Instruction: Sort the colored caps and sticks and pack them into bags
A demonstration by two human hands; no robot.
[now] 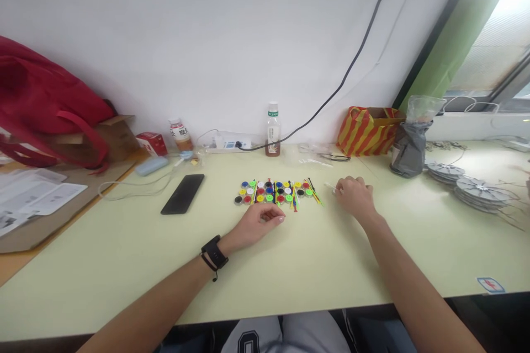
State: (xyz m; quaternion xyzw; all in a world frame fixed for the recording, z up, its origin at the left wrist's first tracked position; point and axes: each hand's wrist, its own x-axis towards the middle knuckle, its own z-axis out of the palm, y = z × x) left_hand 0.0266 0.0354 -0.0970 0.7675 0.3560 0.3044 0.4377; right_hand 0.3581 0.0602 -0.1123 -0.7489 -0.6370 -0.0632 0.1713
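Small round coloured discs (260,198) in red, blue, yellow, green, white and black are laid out in rows on the table, with bundles of thin coloured cable ties (314,193) between them. My left hand (254,225) rests just in front of the rows, fingers curled towards the thumb and nothing visible in them. To the right of the rows, my right hand (356,197) is closed at the fingertips on a thin white strip (329,185), whose end pokes out to the left. Its kind is too small to make out.
A black phone (183,194) lies left of the discs. Behind stand a bottle (273,129), a power strip (229,142) and a striped bag (364,131). Stacked grey discs (482,193) are at the right, a red bag (53,99) at the left.
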